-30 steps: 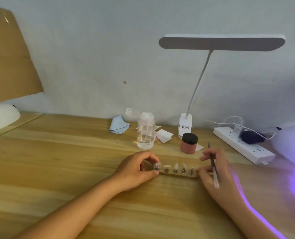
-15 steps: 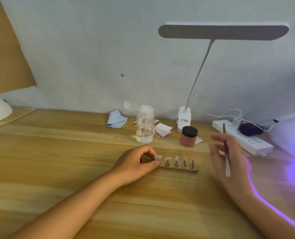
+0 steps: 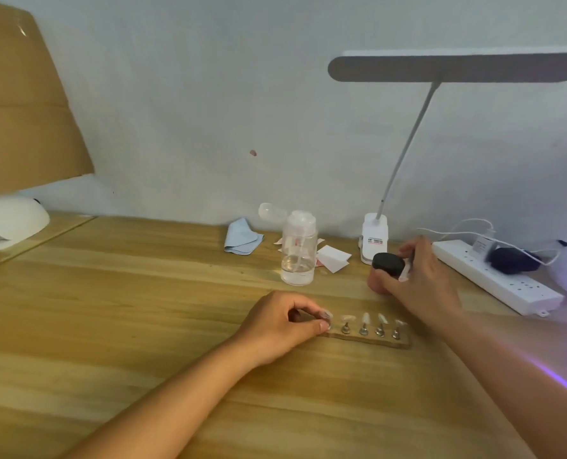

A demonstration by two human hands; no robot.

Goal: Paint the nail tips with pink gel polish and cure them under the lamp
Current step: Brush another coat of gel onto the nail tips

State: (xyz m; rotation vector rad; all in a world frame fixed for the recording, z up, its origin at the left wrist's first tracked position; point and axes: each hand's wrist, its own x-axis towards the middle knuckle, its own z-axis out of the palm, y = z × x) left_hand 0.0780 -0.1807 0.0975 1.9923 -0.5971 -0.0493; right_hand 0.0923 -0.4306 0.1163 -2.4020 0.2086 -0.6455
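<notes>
Pink jar (image 3: 378,283) — half hidden in right hand (image 3: 424,276); left hand (image 3: 275,323) pinches nail tip (image 3: 326,314).

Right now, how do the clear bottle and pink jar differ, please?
The clear bottle is taller, see-through; the pink jar is squat, opaque. The bottle's cap is flipped open; the jar's black lid is on. The bottle stands untouched; the right hand, holding a brush, touches the jar. Both are on the table.

Left hand (image 3: 277,321) pinches (thumb, forefinger); right hand (image 3: 421,276) curls forward.
</notes>
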